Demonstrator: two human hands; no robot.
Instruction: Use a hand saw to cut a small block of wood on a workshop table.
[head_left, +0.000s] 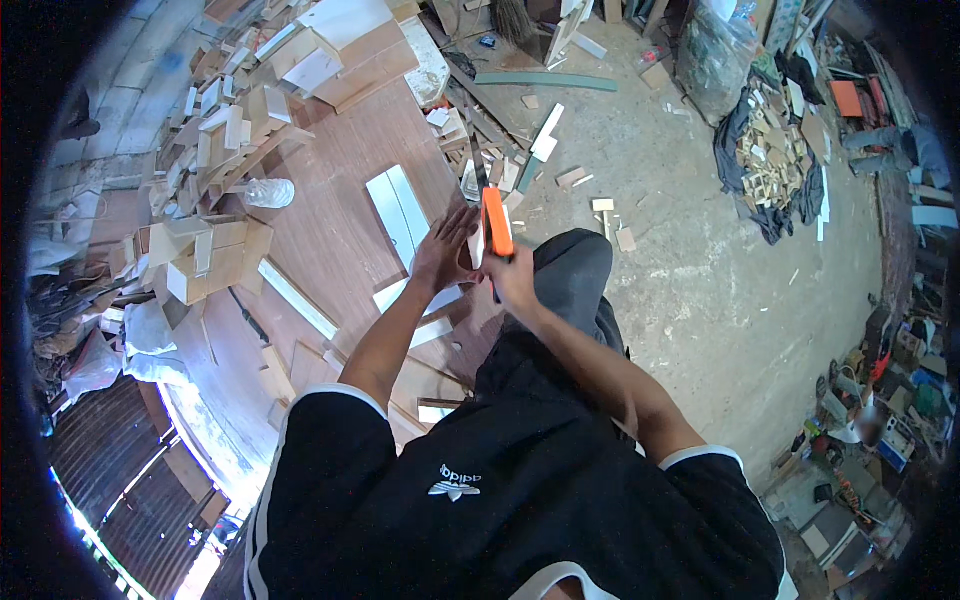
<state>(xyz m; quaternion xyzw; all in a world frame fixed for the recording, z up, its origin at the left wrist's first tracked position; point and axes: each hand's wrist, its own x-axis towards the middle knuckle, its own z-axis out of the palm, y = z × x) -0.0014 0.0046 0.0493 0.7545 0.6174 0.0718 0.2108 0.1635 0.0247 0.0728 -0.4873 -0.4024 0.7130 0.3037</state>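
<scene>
Handsaw (pixel 497 222) and wood offcuts (pixel 775 150) show a workshop.

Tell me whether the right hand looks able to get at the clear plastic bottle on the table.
Probably not: the right hand grips the orange-handled saw, and the left hand stands between it and the clear plastic bottle, well off to the left.

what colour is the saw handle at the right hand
The saw handle is mostly bright orange, seen in the head view.

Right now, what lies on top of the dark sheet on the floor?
Small wood offcuts lie heaped on the dark sheet; its middle, beneath them, is hidden.
</scene>
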